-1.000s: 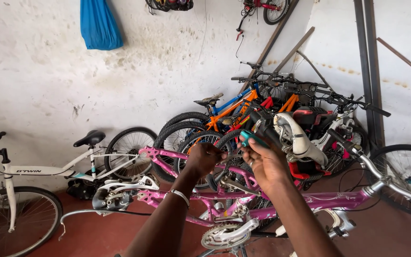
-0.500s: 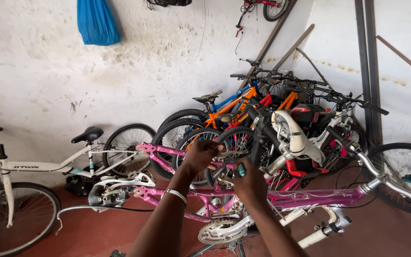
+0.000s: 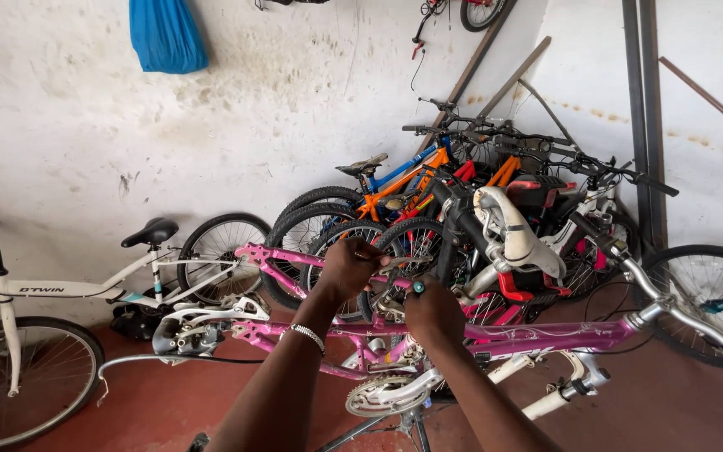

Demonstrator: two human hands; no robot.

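A rough whitewashed wall (image 3: 85, 125) backs the scene, with a blue bag (image 3: 165, 33) hanging high on it and a red-brown floor (image 3: 679, 402) below. A white bicycle (image 3: 52, 289) stands along the wall at the left, and a tangle of orange, blue and black bicycles (image 3: 428, 180) leans in the corner at the right, beside dark metal posts (image 3: 646, 117).

In front of them a pink bicycle frame (image 3: 546, 336) lies across the view with no rear wheel in its fork ends, its silver chainring (image 3: 382, 395) low in the middle and its handlebar stem reaching out to the right.

The left hand (image 3: 349, 268), with a beaded bracelet (image 3: 307, 336) at the wrist, is curled closed over the upper pink tube of the frame, fingers wrapped round it; the grip is tight, with no gap showing. The right hand (image 3: 434, 311) sits just beside it, lower and nearer, knuckles up and fingers folded down onto the frame near the middle junction. A small teal-tipped tool (image 3: 418, 287) pokes up from between its fingers, so this grip is closed round that tool; what the tool's far end meets is hidden under the hand. The two hands are close together but not touching.

A white child seat (image 3: 512, 234) rests on one of the bicycles just behind the hands.
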